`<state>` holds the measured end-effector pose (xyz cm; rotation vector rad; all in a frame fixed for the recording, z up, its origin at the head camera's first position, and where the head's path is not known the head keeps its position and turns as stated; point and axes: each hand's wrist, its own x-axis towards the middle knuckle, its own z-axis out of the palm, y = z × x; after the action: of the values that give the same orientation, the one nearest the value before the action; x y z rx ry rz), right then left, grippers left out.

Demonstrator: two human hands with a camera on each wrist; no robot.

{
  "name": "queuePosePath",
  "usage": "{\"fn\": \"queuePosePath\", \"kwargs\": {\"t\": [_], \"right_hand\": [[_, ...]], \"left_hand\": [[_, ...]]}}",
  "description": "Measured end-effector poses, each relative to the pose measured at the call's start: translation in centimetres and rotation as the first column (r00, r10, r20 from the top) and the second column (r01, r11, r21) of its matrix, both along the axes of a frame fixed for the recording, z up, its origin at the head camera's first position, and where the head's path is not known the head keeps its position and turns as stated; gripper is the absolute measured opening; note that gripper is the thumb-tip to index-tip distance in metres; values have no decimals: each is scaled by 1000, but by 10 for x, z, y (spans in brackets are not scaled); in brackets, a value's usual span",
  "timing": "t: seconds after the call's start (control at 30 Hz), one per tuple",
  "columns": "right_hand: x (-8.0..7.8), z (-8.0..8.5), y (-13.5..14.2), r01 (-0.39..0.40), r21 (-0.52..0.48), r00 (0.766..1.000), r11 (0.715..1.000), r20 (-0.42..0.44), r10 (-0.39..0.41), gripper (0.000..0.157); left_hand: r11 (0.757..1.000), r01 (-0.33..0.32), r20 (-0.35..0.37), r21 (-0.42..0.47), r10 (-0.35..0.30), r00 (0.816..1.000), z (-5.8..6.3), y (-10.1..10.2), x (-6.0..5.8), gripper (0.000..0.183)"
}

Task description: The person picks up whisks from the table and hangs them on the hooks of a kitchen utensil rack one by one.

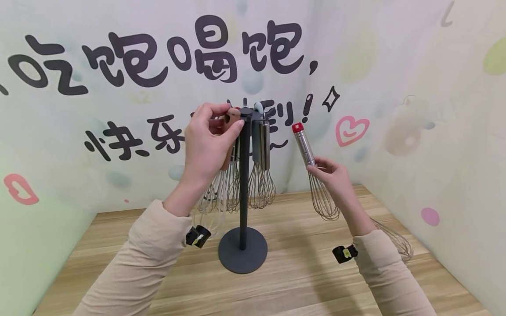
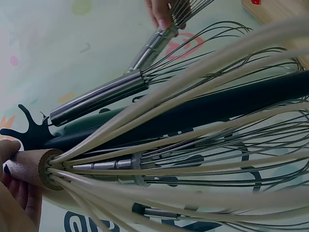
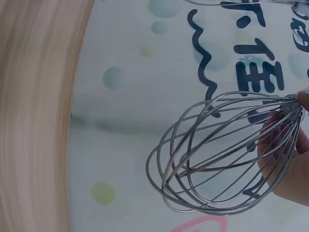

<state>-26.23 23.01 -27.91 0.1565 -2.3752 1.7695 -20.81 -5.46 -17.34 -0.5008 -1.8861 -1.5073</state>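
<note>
At the top of a dark upright stand (image 1: 243,197), my left hand (image 1: 203,140) grips the wooden handle of a whisk with pale wires (image 2: 31,168). The handle's end is right by the stand's hooks (image 2: 30,129), partly hidden by my fingers. Off to the right, my right hand (image 1: 334,177) holds a steel whisk (image 1: 304,147) where its handle meets the wires. Its red-capped end points up and its wire loops (image 3: 217,159) hang down past my hand. A steel-handled whisk (image 2: 99,99) and several others hang from the stand.
The stand's round base (image 1: 243,256) rests on a wood-grain table (image 1: 189,276). Another whisk's wires (image 1: 399,241) lie on the table at the right, partly hidden by my right forearm. A printed backdrop (image 1: 253,87) rises behind the table.
</note>
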Motion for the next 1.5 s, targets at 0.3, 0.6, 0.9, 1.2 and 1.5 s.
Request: {"fn": "queuePosePath", "kwargs": {"t": [0.3,0.6,0.9,1.2,1.5], "right_hand": [[7,13,-13,-27,-44,999,999,-39,25,47],[14,22,-21,-97,-119,989,988,-122,83,19],[28,33,-31,-164,-160,972,973,-194,132,24],[37,37,-38,-219,-161,954,962,-242,176,29],[41,35,-42,-300,-181,920,937,-315,233,39]], "left_hand": [[1000,-21,-6,8,21,1000,-1,4,1,33],[999,-46,-36,-6,46,998,-1,7,0,33],[999,-32,-23,-10,32,999,-1,6,0,34],[1000,-23,5,-14,24,1000,0,5,1,35],[1000,-21,1,-22,21,1000,1,4,2,35]]}}
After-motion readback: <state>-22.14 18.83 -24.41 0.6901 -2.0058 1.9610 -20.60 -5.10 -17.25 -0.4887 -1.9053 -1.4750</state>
